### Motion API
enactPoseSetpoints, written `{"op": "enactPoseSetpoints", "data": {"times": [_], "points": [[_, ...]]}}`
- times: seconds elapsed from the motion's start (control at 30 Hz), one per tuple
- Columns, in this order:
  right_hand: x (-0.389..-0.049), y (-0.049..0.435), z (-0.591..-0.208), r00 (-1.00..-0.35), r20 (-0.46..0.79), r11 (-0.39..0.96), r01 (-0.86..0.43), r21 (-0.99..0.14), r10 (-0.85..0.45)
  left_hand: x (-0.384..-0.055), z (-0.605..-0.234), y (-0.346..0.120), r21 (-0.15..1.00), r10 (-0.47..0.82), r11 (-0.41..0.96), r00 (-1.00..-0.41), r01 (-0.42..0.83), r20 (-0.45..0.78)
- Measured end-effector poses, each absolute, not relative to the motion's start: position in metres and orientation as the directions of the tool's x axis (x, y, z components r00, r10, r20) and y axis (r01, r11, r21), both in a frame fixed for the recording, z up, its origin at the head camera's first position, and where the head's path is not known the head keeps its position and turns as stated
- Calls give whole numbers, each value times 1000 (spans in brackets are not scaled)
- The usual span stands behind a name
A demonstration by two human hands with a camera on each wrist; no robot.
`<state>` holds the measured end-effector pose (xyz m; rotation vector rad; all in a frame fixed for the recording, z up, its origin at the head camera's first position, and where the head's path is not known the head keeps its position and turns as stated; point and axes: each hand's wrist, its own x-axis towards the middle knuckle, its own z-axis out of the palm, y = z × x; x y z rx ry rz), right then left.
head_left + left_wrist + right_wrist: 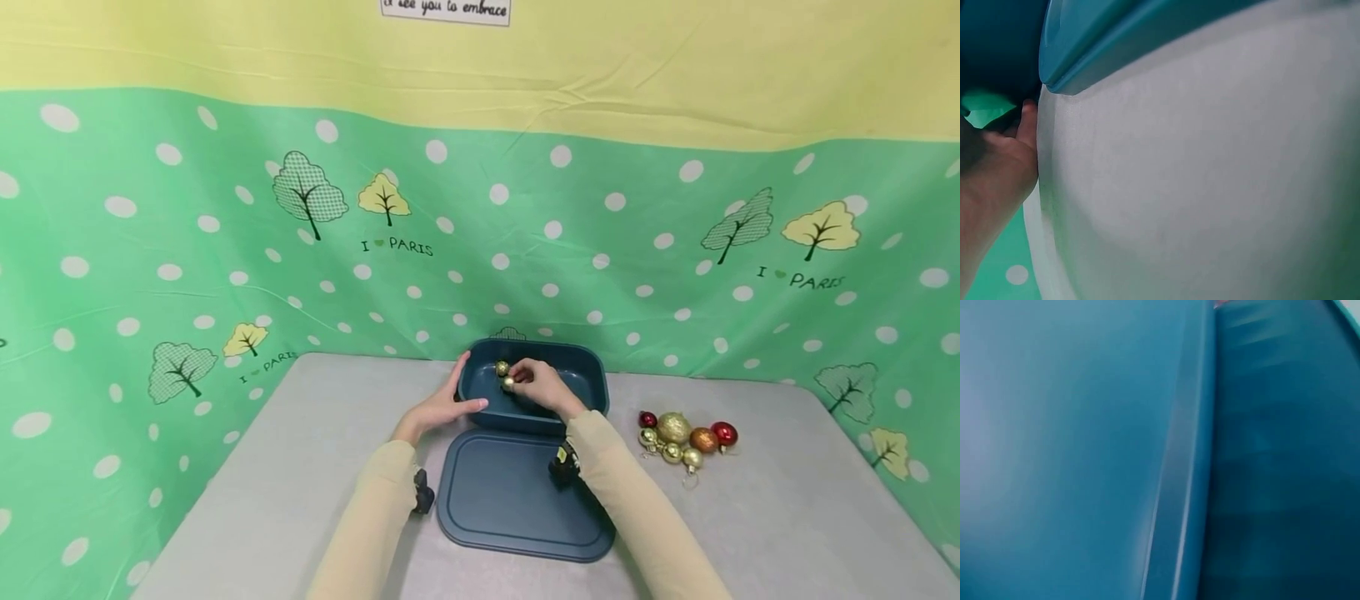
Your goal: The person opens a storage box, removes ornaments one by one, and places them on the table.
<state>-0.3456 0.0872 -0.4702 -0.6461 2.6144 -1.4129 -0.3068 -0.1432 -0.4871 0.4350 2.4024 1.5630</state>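
Observation:
Inside the dark blue rectangular box [596, 379], at its left part, my right hand [547, 389] pinches a small gold Christmas bauble [508, 384] between its fingertips. Another small gold bauble [502, 367] lies just behind it on the box floor. My left hand [437, 410] rests against the box's left side, fingers stretched along the wall and thumb by the front edge. The left wrist view shows that hand [1004, 162] beside the box; the right wrist view shows mostly blue plastic, with the right hand nearly out of frame.
The blue lid [517, 500] lies flat in front of the box, under the right forearm. To the right, several gold, red and orange baubles [673, 428] sit in a cluster on the grey table [787, 517]. A green and yellow printed cloth [465, 292] hangs behind.

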Motion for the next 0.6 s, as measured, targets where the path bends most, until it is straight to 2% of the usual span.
{"op": "enactPoseSetpoints", "data": {"times": [0.47, 0.6], "points": [[-320, 95, -450, -897, 215, 368, -364, -856, -387, -307, -484, -144, 922, 397, 374, -916, 101, -61], [-312, 102, -445, -901, 226, 349, -360, -865, -369, -300, -468, -144, 918, 421, 384, -904, 99, -78]]}}
